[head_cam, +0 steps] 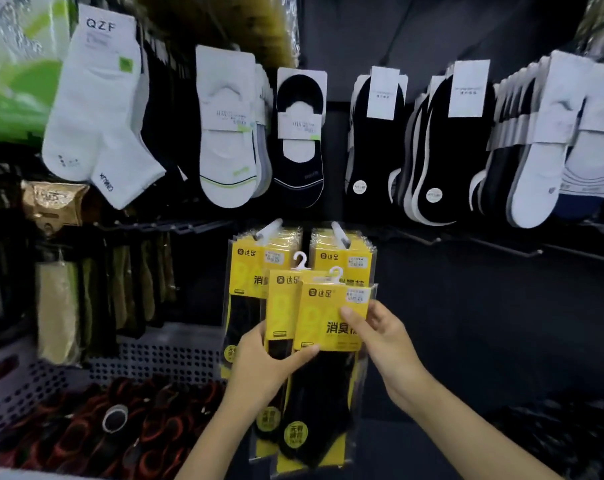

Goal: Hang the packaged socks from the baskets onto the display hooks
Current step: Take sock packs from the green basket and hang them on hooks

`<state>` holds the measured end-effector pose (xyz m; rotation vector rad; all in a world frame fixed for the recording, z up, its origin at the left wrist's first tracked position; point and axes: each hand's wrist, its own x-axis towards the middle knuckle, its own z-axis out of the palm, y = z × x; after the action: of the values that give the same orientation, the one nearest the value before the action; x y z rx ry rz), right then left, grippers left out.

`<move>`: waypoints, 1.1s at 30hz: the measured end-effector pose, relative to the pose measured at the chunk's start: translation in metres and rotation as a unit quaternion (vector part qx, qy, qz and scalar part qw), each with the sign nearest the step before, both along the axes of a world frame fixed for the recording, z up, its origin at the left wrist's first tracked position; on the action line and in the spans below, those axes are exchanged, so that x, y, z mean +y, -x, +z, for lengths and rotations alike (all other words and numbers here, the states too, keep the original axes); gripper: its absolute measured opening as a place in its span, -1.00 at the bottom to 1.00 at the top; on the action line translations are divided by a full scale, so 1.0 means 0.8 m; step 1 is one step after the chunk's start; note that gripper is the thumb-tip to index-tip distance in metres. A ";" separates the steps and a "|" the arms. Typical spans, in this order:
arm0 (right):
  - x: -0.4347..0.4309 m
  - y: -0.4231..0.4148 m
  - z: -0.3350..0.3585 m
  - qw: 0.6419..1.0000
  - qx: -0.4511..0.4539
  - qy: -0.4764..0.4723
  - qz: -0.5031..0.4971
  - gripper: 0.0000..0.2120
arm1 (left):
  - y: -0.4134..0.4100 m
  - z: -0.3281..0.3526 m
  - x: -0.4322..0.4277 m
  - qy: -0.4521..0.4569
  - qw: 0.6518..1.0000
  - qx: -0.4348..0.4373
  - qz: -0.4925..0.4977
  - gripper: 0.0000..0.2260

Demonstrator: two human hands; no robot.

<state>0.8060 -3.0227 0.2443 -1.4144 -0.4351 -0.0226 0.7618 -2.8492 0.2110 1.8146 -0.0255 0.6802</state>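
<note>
Mid-task. Two display hooks already carry yellow packs: the left stack [248, 268] on the left hook [269, 228] and the right stack [356, 258] on the right hook [340, 233], both several deep.

You hold two more packs in front of them, neither hung yet. Your left hand [262, 362] grips both low down, thumb across the front at the bottom edge of the yellow card, fingers curled behind. Your right hand [380, 337] pinches the front pack [328, 317] at its upper right edge, thumb on the card face, fingers behind. The back pack [283, 296] sits behind it, offset up and left. The front hanger [335, 273] and back hanger [300, 260], both white plastic, stick up free below the hook tips, on no hook.

It looks like you're separating the front pack to hang it, probably on the right hook just above.

Left to do:
- These two packs.
- Whatever is in the basket [148, 351] at lower left. It holds dark red-and-black items, too blurred to identify.

The bare hooks [414, 237] to the right of the yellow stacks carry nothing. The upper rows of white and black socks look filled.
</note>
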 end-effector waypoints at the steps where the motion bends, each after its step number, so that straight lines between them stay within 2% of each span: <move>1: 0.003 -0.003 0.001 1.000 0.002 -0.007 0.001 -0.77 | -0.001 0.003 0.003 0.001 1.000 -0.010 -0.012 -0.64; 3: 0.004 -0.007 0.003 1.000 0.007 -0.018 0.002 -0.79 | -0.002 0.012 0.007 0.005 0.999 -0.031 -0.028 -0.82; 4: 0.003 -0.010 0.004 1.000 0.009 -0.023 -0.003 -0.80 | -0.002 0.016 0.008 0.010 0.999 -0.042 -0.030 -0.84; 6: -0.002 -0.018 0.006 0.999 0.012 -0.047 -0.026 -0.82 | -0.004 0.019 0.016 0.030 0.998 -0.059 -0.016 -0.73; 9: -0.012 -0.035 0.014 0.994 0.015 -0.070 -0.082 -0.84 | -0.007 0.025 0.035 0.046 0.996 -0.078 0.027 -0.66; 15: -0.013 -0.069 0.035 0.995 -0.050 0.000 -0.088 -0.89 | -0.001 0.038 0.060 0.048 0.989 -0.122 0.073 -0.74; 20: 0.004 -0.095 0.033 0.993 -0.039 0.028 -0.112 -0.90 | 0.001 0.039 0.060 0.055 0.991 -0.108 0.063 -0.73; 25: 0.002 -0.107 0.017 0.971 0.006 0.065 -0.231 -0.80 | -0.004 0.034 0.051 0.071 0.992 -0.095 0.040 -0.76; 28: -0.005 -0.100 0.001 0.960 0.023 0.069 -0.269 -0.75 | -0.007 0.028 0.045 0.071 0.992 -0.097 0.024 -0.64; 30: -0.007 -0.089 -0.004 0.966 0.012 0.051 -0.255 -0.77 | -0.011 0.025 0.036 0.083 0.993 -0.082 0.003 -0.60; 33: -0.003 -0.058 0.003 0.988 0.000 0.028 -0.152 -0.82 | -0.019 0.015 0.014 0.106 0.992 -0.050 -0.035 -0.68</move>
<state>0.8521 -3.0248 0.2468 -1.5264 -0.2170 -0.2592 0.7774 -2.8376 0.2234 1.5674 -0.0794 0.6973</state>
